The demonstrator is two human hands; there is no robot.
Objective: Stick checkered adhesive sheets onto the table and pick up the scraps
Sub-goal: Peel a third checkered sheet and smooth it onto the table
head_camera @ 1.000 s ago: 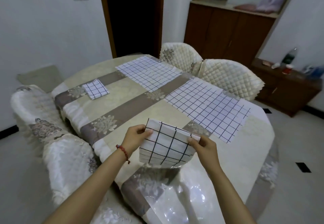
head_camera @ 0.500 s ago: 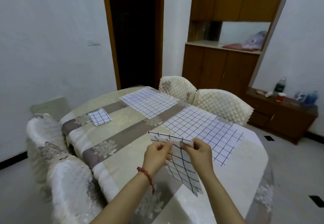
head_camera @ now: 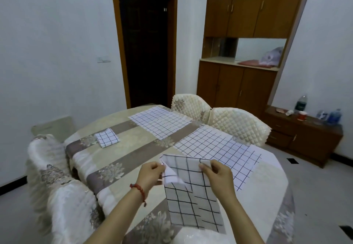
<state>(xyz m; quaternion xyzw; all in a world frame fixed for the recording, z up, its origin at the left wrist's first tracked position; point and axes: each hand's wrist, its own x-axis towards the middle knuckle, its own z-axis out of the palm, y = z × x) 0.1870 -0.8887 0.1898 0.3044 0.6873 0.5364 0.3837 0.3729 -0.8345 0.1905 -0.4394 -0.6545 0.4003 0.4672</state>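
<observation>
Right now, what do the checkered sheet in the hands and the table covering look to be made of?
Checkered sheet: thin flexible film or paper, matte; it hangs limp and a corner curls over near the left hand. Table covering: likely glossy clear plastic over patterned cloth, judging by glare at the near edge.

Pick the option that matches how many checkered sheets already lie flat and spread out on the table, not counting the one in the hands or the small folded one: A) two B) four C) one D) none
A: two spread sheets lie on the table, a far sheet and a near sheet, while the folded piece sits apart at the left and the hands hold the held sheet.
</observation>
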